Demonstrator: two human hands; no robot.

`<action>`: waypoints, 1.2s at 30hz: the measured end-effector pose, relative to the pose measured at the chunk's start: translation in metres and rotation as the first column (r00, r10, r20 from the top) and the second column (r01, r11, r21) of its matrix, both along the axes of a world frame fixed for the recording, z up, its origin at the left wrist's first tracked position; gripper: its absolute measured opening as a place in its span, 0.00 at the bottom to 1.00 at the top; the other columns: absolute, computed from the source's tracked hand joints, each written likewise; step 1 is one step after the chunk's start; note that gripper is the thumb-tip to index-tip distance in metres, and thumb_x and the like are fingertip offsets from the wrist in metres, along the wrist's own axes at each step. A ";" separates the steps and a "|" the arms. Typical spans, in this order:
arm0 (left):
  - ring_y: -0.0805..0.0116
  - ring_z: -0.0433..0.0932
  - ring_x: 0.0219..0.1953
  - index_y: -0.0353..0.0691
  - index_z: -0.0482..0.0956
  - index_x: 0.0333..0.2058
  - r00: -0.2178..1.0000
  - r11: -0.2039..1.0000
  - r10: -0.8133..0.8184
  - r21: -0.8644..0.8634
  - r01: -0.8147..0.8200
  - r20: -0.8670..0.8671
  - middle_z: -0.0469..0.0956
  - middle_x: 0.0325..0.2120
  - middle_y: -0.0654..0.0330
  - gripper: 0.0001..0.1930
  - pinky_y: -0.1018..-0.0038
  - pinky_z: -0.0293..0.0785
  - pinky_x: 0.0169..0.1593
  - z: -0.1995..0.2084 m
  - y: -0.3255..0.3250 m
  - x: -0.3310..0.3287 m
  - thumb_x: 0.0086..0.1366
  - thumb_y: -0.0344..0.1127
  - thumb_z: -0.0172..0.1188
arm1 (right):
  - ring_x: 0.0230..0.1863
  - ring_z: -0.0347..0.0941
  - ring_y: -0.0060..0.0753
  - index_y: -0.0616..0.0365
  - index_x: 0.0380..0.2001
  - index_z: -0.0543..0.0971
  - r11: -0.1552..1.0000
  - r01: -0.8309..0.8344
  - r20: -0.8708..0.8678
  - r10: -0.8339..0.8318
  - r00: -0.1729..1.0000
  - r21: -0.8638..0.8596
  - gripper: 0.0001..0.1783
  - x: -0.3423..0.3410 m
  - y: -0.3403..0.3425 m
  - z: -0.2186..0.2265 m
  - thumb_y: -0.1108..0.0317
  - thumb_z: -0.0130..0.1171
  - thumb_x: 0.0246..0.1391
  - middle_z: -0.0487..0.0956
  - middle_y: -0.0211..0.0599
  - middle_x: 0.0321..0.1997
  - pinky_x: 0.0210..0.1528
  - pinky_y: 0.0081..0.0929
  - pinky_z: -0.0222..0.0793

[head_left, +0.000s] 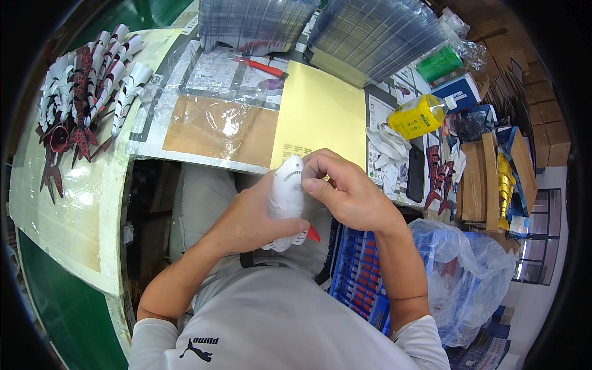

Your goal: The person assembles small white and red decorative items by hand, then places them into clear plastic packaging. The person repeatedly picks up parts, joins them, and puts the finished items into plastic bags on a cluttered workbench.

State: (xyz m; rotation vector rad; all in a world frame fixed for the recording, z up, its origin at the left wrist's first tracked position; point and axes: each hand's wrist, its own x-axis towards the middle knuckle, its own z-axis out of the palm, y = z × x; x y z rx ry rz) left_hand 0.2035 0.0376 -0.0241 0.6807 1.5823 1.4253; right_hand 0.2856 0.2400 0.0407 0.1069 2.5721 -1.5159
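A white, rounded plastic piece (287, 188) with small dark markings near its top end is held upright over my lap. My left hand (256, 213) wraps round it from the left, thumb across its lower front. A red tip (313, 234) shows beside its lower end. Close against its upper right side is my right hand (345, 191), with thumb and index finger pinched together. Whatever is between those fingertips is hidden or too small to name. Just beyond both hands lies a yellow sheet (324, 111) with small printed labels along its near edge.
Stacks of clear plastic trays (376, 37) stand at the back. A red-handled tool (265, 66), a yellow liquid bottle (419, 117) and a black phone (415, 174) lie on the table. Jointed fish-like toys (80, 92) pile at left. A blue crate (361, 271) sits at lower right.
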 end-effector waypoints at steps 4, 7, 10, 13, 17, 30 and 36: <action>0.58 0.84 0.49 0.34 0.68 0.66 1.000 1.000 0.002 -0.005 -0.002 -0.008 0.83 0.49 0.48 0.44 0.64 0.78 0.54 -0.001 -0.002 0.001 0.54 0.43 0.77 | 0.41 0.74 0.30 0.63 0.40 0.78 0.987 0.073 -0.031 -0.069 0.997 0.143 0.08 0.003 -0.012 0.008 0.68 0.62 0.66 0.78 0.38 0.43 0.44 0.27 0.72; 0.57 0.84 0.49 0.34 0.68 0.66 1.000 1.000 0.005 0.005 -0.005 0.006 0.83 0.49 0.47 0.44 0.64 0.79 0.54 -0.001 -0.005 0.001 0.54 0.44 0.77 | 0.37 0.74 0.24 0.63 0.44 0.77 0.976 0.164 0.015 -0.168 0.986 0.141 0.11 0.008 -0.021 0.006 0.68 0.65 0.64 0.78 0.38 0.43 0.39 0.24 0.72; 0.61 0.84 0.49 0.34 0.69 0.66 1.000 1.000 -0.009 0.014 0.009 0.003 0.83 0.49 0.49 0.44 0.64 0.79 0.54 0.002 -0.007 0.000 0.54 0.43 0.78 | 0.34 0.73 0.18 0.62 0.52 0.74 0.960 0.279 0.043 -0.278 0.960 -0.024 0.19 0.007 -0.027 -0.005 0.69 0.68 0.61 0.76 0.36 0.47 0.35 0.19 0.71; 0.66 0.84 0.48 0.37 0.70 0.65 0.993 0.994 -0.033 -0.107 0.021 -0.118 0.84 0.48 0.52 0.43 0.66 0.80 0.52 0.009 -0.015 -0.002 0.54 0.45 0.80 | 0.33 0.73 0.14 0.62 0.59 0.69 0.929 0.298 0.140 -0.272 0.952 -0.221 0.29 -0.001 -0.030 -0.014 0.73 0.70 0.58 0.71 0.32 0.51 0.31 0.16 0.70; 0.53 0.85 0.51 0.32 0.66 0.66 0.999 0.991 -0.015 0.131 0.009 0.043 0.84 0.50 0.46 0.46 0.62 0.80 0.55 0.015 -0.049 -0.005 0.53 0.44 0.79 | 0.39 0.82 0.22 0.63 0.58 0.71 0.865 0.156 0.120 -0.112 0.986 -0.477 0.30 -0.019 -0.046 -0.011 0.70 0.74 0.56 0.77 0.36 0.50 0.33 0.20 0.81; 0.57 0.85 0.49 0.37 0.58 0.73 0.734 0.713 0.342 0.347 -0.609 0.586 0.84 0.48 0.44 0.53 0.62 0.81 0.56 -0.028 -0.169 -0.014 0.54 0.50 0.78 | 0.46 0.82 0.56 0.65 0.42 0.86 0.602 -0.122 -0.263 0.511 0.818 0.789 0.14 -0.317 -0.135 0.025 0.65 0.67 0.58 0.86 0.55 0.41 0.50 0.38 0.75; 0.57 0.85 0.51 0.37 0.59 0.72 0.704 0.669 0.477 0.302 -0.679 0.526 0.84 0.48 0.45 0.50 0.60 0.80 0.58 -0.035 -0.191 -0.005 0.56 0.48 0.74 | 0.48 0.81 0.35 0.63 0.47 0.86 0.638 -0.561 0.122 0.596 0.793 0.527 0.19 -0.379 -0.150 0.012 0.63 0.74 0.55 0.86 0.41 0.47 0.55 0.31 0.74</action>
